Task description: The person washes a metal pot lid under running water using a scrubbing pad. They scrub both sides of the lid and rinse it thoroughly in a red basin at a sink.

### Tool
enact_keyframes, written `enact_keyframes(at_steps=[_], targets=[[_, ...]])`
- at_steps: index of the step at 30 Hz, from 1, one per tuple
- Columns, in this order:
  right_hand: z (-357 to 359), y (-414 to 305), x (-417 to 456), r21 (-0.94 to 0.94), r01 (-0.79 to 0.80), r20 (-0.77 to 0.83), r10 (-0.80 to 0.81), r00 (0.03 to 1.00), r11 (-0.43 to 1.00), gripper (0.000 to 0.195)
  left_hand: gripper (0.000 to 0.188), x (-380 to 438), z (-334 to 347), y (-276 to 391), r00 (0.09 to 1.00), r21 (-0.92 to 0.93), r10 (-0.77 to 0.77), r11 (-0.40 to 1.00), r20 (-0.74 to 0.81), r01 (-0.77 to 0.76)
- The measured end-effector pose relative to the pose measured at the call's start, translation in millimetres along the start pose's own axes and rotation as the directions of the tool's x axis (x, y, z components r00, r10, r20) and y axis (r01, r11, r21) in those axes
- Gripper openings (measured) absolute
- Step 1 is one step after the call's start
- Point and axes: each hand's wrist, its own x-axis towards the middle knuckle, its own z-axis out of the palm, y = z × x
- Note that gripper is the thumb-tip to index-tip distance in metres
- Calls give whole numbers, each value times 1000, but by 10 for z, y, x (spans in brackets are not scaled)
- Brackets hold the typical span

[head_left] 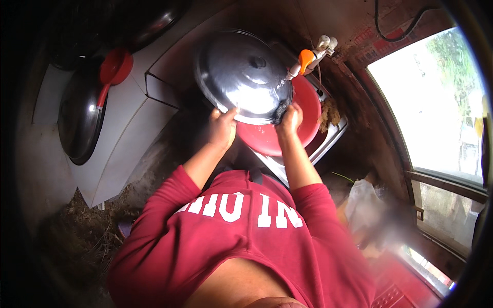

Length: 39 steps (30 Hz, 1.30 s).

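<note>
A large round metal lid [231, 73] with a dark knob is tilted over a red plastic basin [265, 140]. My left hand [223, 127] grips its near rim, thumb on top. At the lid's right near edge, my right hand [289, 118] is closed on a dark scouring pad [282, 111] pressed against the metal. Water runs onto the lid from a tap with an orange handle [306, 61]. The basin stands in a metal-rimmed sink [331, 138], and the lid hides its far left part.
On the tiled counter [127, 134] at left lie a red plastic ladle [115, 67] and a dark pan or lid [81, 123]. A brown fibrous clump [329, 115] rests on the sink's right edge. Beyond it is a bright window [427, 104]; a whitish plastic bag [364, 204] lies below.
</note>
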Motion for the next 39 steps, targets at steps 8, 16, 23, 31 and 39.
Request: enact_keyframes(at_steps=[8,16,23,31,39], targets=[[127,-17,-472,-28,-79,-134,75,988,996,32,25,5,-31,-285,979,243,-197,949,-45,202],[16,-387,307,-308,6,190,55,980,951,62,24,-523,-348,78,941,54,-333,942,57,330],[-133,349,107,118,-143,258,108,960,983,8,13,-206,-333,-264,991,406,-27,913,131,-29],[-268,-88,403,-243,56,172,-13,985,968,50,18,-455,-198,-46,976,270,-207,946,66,183],[176,-337,124,-6,47,109,-47,993,999,53,15,-176,-145,335,998,-130,-57,990,24,60]])
